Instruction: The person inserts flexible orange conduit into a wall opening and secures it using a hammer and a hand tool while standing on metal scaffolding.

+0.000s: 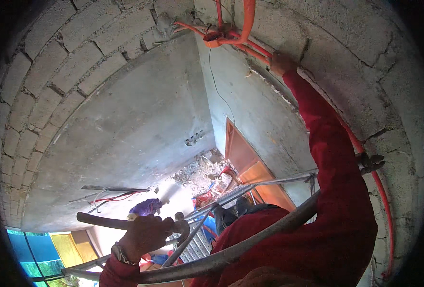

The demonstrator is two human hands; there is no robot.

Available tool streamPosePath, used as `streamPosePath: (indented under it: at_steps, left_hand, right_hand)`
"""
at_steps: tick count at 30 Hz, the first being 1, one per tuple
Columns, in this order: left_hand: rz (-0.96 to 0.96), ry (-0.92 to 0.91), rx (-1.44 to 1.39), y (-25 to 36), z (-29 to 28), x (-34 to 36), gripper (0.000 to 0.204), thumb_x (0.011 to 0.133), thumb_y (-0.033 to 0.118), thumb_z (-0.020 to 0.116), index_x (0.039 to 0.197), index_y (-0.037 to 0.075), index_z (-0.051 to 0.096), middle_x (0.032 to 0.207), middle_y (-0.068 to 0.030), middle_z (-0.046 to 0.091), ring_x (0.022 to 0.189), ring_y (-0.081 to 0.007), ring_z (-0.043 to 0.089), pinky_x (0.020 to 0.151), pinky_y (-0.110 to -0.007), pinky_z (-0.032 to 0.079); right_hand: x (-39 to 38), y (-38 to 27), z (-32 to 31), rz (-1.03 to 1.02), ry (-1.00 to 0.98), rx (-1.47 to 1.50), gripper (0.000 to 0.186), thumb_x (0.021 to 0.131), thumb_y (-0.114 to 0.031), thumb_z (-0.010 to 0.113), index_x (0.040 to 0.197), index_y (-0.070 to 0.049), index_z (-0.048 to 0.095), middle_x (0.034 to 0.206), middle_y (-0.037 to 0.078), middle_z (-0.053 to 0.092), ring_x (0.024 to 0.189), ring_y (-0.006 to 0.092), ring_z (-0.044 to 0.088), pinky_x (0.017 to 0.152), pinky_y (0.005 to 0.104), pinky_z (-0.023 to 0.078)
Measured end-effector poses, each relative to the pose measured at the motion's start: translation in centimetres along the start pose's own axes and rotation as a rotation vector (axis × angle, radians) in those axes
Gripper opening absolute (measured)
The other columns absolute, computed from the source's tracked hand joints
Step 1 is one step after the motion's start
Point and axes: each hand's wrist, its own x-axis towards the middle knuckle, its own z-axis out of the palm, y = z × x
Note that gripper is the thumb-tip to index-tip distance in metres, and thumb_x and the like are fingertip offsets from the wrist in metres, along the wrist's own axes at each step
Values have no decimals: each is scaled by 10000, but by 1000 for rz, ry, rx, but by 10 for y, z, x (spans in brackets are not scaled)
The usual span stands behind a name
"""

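My left hand [145,237], wearing a metal watch or bracelet, grips a hammer [96,219] by its wooden handle, the head pointing right. My right hand [282,63] is raised high against the block wall, fingers closed on orange-red conduit [257,52] just right of an orange junction box [212,40]. Several conduits meet at that box, and a thin wire [213,76] hangs from it down the plaster. My red-sleeved right arm runs up from the lower right.
A curved scaffold tube [207,257] crosses below me, above a perforated metal platform [202,244]. Down below are rubble [197,172], a brown door [243,158] and a purple shape [146,207] I cannot make out. Blue and yellow sheets [37,248] stand at lower left. Red conduit [384,201] runs along the right.
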Motion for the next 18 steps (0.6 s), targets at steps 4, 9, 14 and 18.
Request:
streamPosePath:
  at_steps: [4,9,14,18]
  left_hand:
    - [17,-38,-1,-2,2,-1,113,898,222,607,919,117,641,634,-65,643,595,-262,681,512,-412,523]
    - [88,143,27,-12,24,-1,119,904,217,595,916,109,644,617,-64,636,568,-261,671,503,-415,515]
    - [-44,121,46,0,13,-5,115,910,228,605,880,117,617,626,-64,625,567,-252,655,510,-410,503]
    - [-36,202,112,2,2,-2,98,903,209,635,887,119,599,615,-75,605,581,-250,649,514,-415,488]
  right_hand:
    - [-10,-12,9,-44,-50,9,460,1017,-421,455,1202,-3,510,1021,290,669,965,453,673,800,583,526]
    - [-8,4,4,-94,-73,17,451,967,-322,560,1289,-33,432,1150,280,599,1021,455,648,835,601,514]
    - [-25,-28,-30,-192,30,-152,466,950,-309,589,1306,-54,432,1272,263,529,1136,434,587,886,585,494]
    - [-43,-29,-70,-329,-123,-198,427,932,-329,606,1248,-59,506,1206,222,582,1094,401,607,866,550,497]
